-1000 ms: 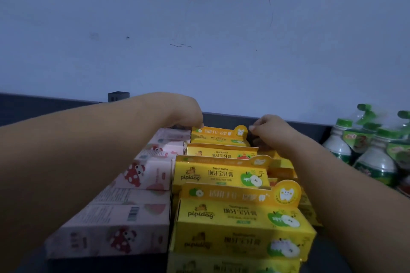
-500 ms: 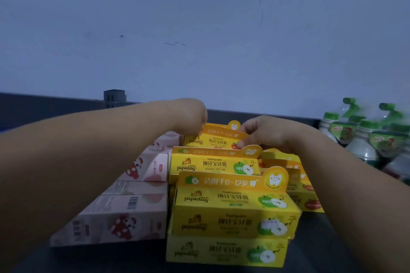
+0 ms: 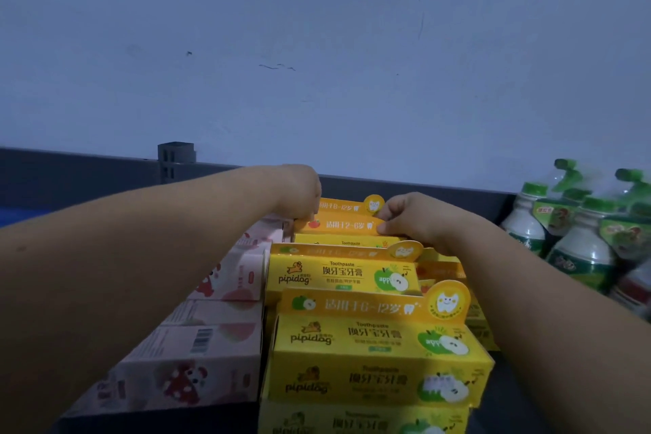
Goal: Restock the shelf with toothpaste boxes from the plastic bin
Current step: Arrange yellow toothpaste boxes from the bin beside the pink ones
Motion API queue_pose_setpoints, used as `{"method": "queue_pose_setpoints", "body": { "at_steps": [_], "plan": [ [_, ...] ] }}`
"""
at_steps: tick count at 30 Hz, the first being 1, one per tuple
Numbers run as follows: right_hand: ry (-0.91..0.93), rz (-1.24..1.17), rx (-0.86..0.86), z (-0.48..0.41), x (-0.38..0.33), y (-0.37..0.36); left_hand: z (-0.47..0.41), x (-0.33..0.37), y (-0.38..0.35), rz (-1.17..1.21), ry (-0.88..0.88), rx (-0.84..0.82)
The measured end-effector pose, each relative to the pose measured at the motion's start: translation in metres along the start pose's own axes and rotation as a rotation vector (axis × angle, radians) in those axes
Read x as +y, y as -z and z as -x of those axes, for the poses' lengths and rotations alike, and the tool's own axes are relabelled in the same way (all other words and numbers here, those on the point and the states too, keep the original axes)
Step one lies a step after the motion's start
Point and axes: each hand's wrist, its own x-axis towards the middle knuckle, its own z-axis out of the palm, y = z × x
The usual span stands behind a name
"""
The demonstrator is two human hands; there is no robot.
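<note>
Yellow toothpaste boxes (image 3: 373,349) stand stacked in a row running back along the dark shelf (image 3: 514,395). At the far end of that row, an orange-topped toothpaste box (image 3: 343,225) is pinched at both ends. My left hand (image 3: 299,195) grips its left end and my right hand (image 3: 408,218) grips its right end. Another yellow box (image 3: 347,205) shows just behind it. Both forearms reach over the stacks. The plastic bin is out of view.
Pink toothpaste boxes (image 3: 208,349) with a red bear print lie stacked left of the yellow row. Green-capped bottles (image 3: 581,243) crowd the right end of the shelf. A pale wall (image 3: 317,81) rises behind, with a dark shelf post (image 3: 175,160) at the back left.
My view has dropped back slightly and the stacks sit higher in frame. Both hands have stayed at the rear of the yellow row, now closed on the orange-topped box's ends.
</note>
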Motion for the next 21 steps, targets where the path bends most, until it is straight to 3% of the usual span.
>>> {"method": "queue_pose_setpoints", "body": {
  "at_steps": [3, 7, 10, 14, 18, 21],
  "plan": [
    [0.006, 0.059, -0.036, 0.006, -0.005, 0.008, 0.004, 0.002, 0.009, 0.019, 0.006, -0.005],
    [0.125, -0.044, 0.057, 0.025, -0.017, 0.026, 0.029, 0.013, 0.034, 0.196, -0.064, -0.030],
    [0.183, -0.246, -0.124, 0.047, -0.027, 0.030, 0.053, 0.025, 0.048, 0.320, -0.095, -0.193],
    [0.187, -0.292, -0.422, 0.073, -0.032, 0.035, 0.077, 0.033, 0.044, 0.198, -0.127, -0.381],
    [0.136, -0.084, -0.439, 0.087, -0.031, 0.033, 0.083, 0.036, 0.030, 0.025, -0.112, -0.232],
    [0.128, -0.059, -0.284, 0.090, -0.026, 0.025, 0.083, 0.037, 0.025, -0.088, -0.116, -0.083]
  ]
}}
